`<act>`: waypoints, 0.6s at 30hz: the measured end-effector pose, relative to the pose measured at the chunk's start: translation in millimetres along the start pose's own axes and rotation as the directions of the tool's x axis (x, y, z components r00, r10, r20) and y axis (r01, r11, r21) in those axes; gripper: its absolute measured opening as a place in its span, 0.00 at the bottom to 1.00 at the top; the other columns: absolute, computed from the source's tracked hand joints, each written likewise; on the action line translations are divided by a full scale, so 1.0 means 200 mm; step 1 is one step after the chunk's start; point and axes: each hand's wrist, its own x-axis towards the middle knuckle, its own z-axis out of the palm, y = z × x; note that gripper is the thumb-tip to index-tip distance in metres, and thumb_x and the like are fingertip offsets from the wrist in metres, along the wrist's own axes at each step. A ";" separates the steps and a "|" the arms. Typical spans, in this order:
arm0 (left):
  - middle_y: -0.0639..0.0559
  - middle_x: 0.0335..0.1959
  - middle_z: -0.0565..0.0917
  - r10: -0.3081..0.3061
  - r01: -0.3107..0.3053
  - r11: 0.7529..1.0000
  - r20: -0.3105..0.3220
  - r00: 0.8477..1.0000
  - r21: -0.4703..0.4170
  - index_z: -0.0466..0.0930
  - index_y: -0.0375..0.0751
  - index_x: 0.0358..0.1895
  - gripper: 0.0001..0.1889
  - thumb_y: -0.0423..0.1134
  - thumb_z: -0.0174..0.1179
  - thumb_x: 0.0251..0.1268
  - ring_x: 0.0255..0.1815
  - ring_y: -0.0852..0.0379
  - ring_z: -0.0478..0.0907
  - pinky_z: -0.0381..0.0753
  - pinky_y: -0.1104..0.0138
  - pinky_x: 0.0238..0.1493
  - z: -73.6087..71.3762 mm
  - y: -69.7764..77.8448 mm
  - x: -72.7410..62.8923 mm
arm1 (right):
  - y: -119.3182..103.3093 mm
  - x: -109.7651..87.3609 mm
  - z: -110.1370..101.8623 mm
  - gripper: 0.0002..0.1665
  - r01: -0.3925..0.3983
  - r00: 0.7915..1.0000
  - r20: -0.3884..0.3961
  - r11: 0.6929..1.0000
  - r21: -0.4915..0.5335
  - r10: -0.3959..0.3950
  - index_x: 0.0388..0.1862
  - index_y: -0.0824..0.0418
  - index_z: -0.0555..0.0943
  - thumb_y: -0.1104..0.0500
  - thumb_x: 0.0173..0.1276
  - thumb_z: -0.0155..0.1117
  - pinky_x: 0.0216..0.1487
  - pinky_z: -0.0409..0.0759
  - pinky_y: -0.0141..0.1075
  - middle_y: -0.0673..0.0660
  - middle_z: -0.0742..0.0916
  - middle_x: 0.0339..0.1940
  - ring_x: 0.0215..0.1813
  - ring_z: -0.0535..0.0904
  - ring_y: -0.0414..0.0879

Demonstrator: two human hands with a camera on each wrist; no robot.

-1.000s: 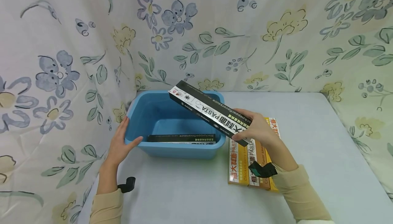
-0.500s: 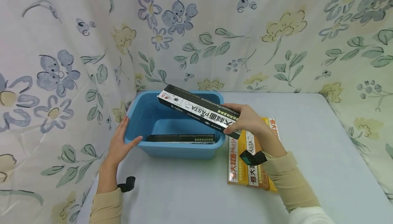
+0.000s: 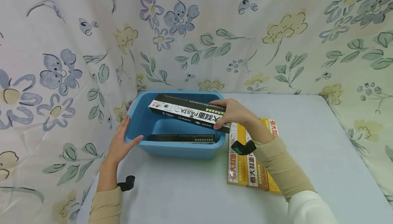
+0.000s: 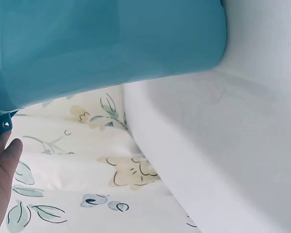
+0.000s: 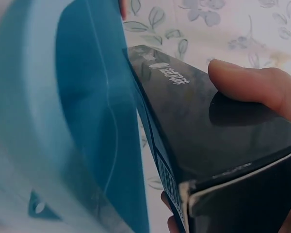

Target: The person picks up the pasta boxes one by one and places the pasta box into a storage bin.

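Note:
My right hand (image 3: 231,113) grips one end of a black and white pasta box (image 3: 190,111), thumb on the near side and fingers over the back. The box tilts slightly above the blue plastic bin (image 3: 181,151), its far end over the opening. In the right wrist view the thumb presses the dark face of the pasta box (image 5: 179,121). Inside the bin, a second black pasta box (image 3: 181,138) lies along the front wall. My left hand (image 3: 120,145) rests at the bin's left front corner, fingers straight along the side and thumb at the front rim.
Right of the bin, several yellow and orange pasta boxes (image 3: 237,169) lie side by side on the white table (image 3: 322,155), partly under my right forearm. A floral curtain (image 3: 251,53) hangs behind the table and along its left side.
My right hand has carried the black pasta box left and lower over the bin, and the box has turned closer to level. The left hand stays at the bin's corner.

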 end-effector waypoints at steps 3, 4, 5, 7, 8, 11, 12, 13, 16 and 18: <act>0.37 0.78 0.47 -0.007 0.007 1.000 0.009 1.000 0.005 0.46 0.37 0.78 0.49 0.52 0.63 0.60 0.75 0.30 0.45 0.52 0.29 0.62 -0.01 0.00 0.00 | -0.04 0.05 0.01 0.52 0.004 0.999 0.037 1.000 -0.022 -0.003 0.70 0.64 0.69 0.65 0.42 0.79 0.40 0.76 0.39 0.64 0.81 0.55 0.45 0.75 0.54; 0.37 0.78 0.47 -0.007 0.007 1.000 0.010 1.000 0.009 0.46 0.37 0.78 0.49 0.53 0.63 0.60 0.75 0.30 0.45 0.52 0.30 0.62 -0.01 0.01 0.00 | -0.05 0.07 0.01 0.52 0.002 0.999 0.049 1.000 -0.031 0.000 0.70 0.63 0.69 0.65 0.43 0.78 0.42 0.75 0.40 0.65 0.79 0.59 0.47 0.74 0.54; 0.37 0.78 0.47 -0.005 0.005 1.000 0.012 1.000 0.013 0.46 0.37 0.78 0.49 0.53 0.63 0.60 0.75 0.31 0.45 0.52 0.30 0.63 -0.01 0.01 0.00 | -0.06 0.09 0.02 0.51 0.002 0.998 0.059 0.999 -0.045 0.001 0.70 0.63 0.69 0.64 0.43 0.78 0.47 0.76 0.41 0.64 0.76 0.64 0.53 0.73 0.54; 0.37 0.78 0.47 0.003 -0.003 1.000 0.017 1.000 0.017 0.46 0.36 0.78 0.49 0.53 0.63 0.60 0.76 0.31 0.44 0.51 0.30 0.63 -0.01 0.00 0.00 | -0.08 0.12 0.02 0.51 0.002 0.997 0.075 0.996 -0.090 0.005 0.70 0.63 0.69 0.63 0.44 0.78 0.51 0.73 0.43 0.64 0.71 0.70 0.52 0.72 0.53; 0.37 0.78 0.47 0.007 -0.008 1.000 0.019 1.000 0.019 0.46 0.36 0.77 0.49 0.53 0.63 0.60 0.76 0.32 0.44 0.51 0.30 0.63 -0.02 0.00 0.00 | -0.08 0.14 0.02 0.50 -0.002 0.997 0.081 0.995 -0.102 0.010 0.70 0.62 0.70 0.63 0.44 0.78 0.51 0.72 0.44 0.64 0.70 0.71 0.47 0.73 0.52; 0.38 0.78 0.46 0.021 -0.022 0.999 0.032 0.999 0.035 0.45 0.36 0.77 0.50 0.54 0.62 0.61 0.76 0.32 0.43 0.50 0.30 0.64 -0.02 0.00 0.00 | -0.10 0.18 0.04 0.50 -0.014 0.995 0.094 0.993 -0.115 0.025 0.70 0.62 0.70 0.63 0.44 0.77 0.47 0.72 0.42 0.60 0.83 0.49 0.25 0.67 0.45; 0.38 0.78 0.45 0.023 -0.025 0.999 0.040 0.999 0.046 0.44 0.36 0.78 0.50 0.55 0.62 0.61 0.76 0.32 0.43 0.50 0.30 0.63 -0.03 0.00 0.00 | -0.10 0.19 0.05 0.50 -0.011 0.995 0.094 0.993 -0.121 0.023 0.69 0.63 0.71 0.63 0.43 0.77 0.44 0.70 0.42 0.56 0.83 0.42 0.20 0.60 0.43; 0.38 0.78 0.45 0.025 -0.028 0.998 0.048 0.999 0.059 0.44 0.36 0.78 0.50 0.55 0.61 0.61 0.76 0.32 0.43 0.50 0.29 0.63 -0.03 0.00 0.00 | -0.11 0.20 0.05 0.50 -0.017 0.995 0.097 0.993 -0.119 0.028 0.69 0.63 0.71 0.64 0.43 0.77 0.41 0.69 0.41 0.53 0.82 0.33 0.18 0.54 0.43; 0.38 0.79 0.43 0.020 -0.028 0.995 0.085 0.996 0.094 0.41 0.37 0.78 0.50 0.56 0.59 0.63 0.76 0.32 0.42 0.49 0.29 0.63 -0.04 0.00 0.01 | -0.12 0.24 0.08 0.50 -0.037 0.994 0.101 0.988 -0.152 0.053 0.69 0.64 0.70 0.64 0.43 0.77 0.35 0.69 0.38 0.49 0.81 0.22 0.16 0.55 0.40; 0.38 0.79 0.42 0.017 -0.028 0.993 0.104 0.994 0.113 0.40 0.37 0.78 0.50 0.57 0.58 0.64 0.76 0.32 0.42 0.49 0.30 0.63 -0.05 -0.01 0.01 | -0.13 0.26 0.10 0.50 -0.054 0.992 0.102 0.981 -0.187 0.074 0.70 0.64 0.70 0.64 0.43 0.78 0.32 0.68 0.37 0.52 0.86 0.32 0.16 0.54 0.40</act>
